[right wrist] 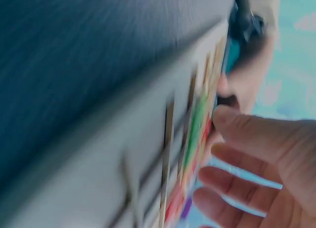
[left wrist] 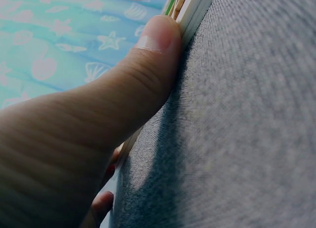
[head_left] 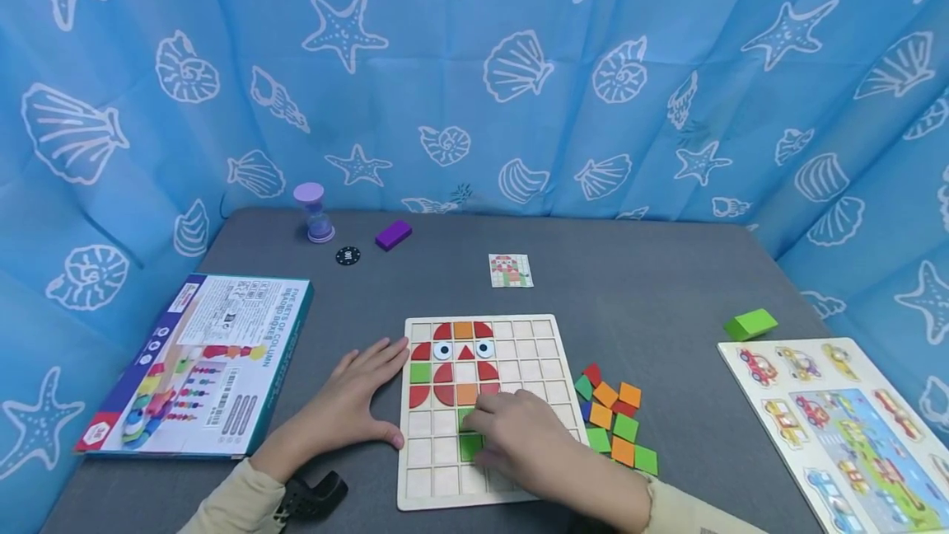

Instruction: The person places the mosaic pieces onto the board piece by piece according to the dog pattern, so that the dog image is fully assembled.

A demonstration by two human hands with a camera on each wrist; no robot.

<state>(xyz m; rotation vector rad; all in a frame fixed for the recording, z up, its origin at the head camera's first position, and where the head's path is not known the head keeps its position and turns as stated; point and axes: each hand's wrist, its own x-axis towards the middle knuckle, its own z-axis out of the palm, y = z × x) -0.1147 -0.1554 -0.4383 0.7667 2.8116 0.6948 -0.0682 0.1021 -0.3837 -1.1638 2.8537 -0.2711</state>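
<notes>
A wooden grid board (head_left: 530,328) lies in the middle of the table, with red, orange and green pieces and two eye pieces set in its cells. My left hand (head_left: 356,396) rests against the board's left edge, fingers extended, the thumb touching its side. Over the lower middle cells is my right hand (head_left: 530,439), thumb and fingers apart in the right wrist view, with no piece visible between them. Beside its fingertips sits a green square tile (head_left: 470,448); another green tile (head_left: 465,419) is partly covered by the fingers. Motion blurs the right wrist view.
Right of the board lie loose coloured tiles (head_left: 624,428). A small pattern card (head_left: 510,270) is behind it. A boxed toy (head_left: 200,369) stands left, a vehicle puzzle (head_left: 838,427) right with a green block (head_left: 750,325). Farther back are an hourglass (head_left: 315,213) and a purple block (head_left: 393,235).
</notes>
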